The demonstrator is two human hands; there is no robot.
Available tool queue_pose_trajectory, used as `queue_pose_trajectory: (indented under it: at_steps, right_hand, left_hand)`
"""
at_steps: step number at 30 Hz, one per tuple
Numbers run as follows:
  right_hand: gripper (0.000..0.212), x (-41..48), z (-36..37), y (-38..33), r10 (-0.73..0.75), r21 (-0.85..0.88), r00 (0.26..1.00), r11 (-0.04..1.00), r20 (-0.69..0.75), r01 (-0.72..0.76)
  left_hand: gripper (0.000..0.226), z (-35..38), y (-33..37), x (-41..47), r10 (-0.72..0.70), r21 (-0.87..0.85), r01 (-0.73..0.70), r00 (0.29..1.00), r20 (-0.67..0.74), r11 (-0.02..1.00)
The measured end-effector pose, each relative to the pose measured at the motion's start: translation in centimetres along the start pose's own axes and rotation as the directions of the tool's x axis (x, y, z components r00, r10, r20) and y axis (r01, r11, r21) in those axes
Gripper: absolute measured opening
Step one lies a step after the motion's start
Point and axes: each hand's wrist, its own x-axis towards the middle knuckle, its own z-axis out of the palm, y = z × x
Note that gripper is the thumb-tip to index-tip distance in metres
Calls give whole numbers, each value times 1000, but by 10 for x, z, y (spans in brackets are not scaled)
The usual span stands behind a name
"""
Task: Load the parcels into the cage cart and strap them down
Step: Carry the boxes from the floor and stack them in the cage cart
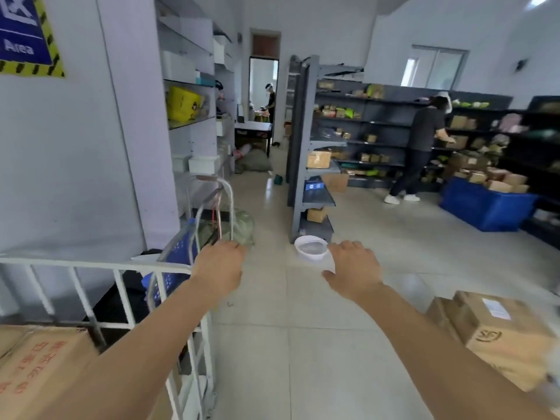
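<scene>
The white barred cage cart (121, 286) stands at the lower left, with a brown cardboard parcel (39, 368) printed in red inside it. Another brown parcel (503, 334) with a white label sits on the floor at the lower right. My left hand (219, 266) reaches forward just past the cart's top rail, fingers loosely bent, holding nothing. My right hand (353, 269) is stretched out over the floor, fingers relaxed and empty. The view is blurred by motion.
A white bowl (310, 247) lies on the tiled floor by a grey shelf unit (315, 177). A hand trolley (212, 213) and green sack stand beyond the cart. A person (421, 147) works at dark shelves beside a blue crate (485, 207) of parcels.
</scene>
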Motion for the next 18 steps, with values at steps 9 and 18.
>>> queue_pose_trajectory:
  at_steps: [9,18]
  right_hand:
    - [51,-155,-8,100,357,-84,932,933,67,-351]
    - [50,-307,-6,207,645,-114,752,764,136,-635]
  left_hand:
    - [44,-3,139,-22,324,-67,-321,945,44,945]
    - [45,-13,303,-65,573,-159,-565,819,11,810]
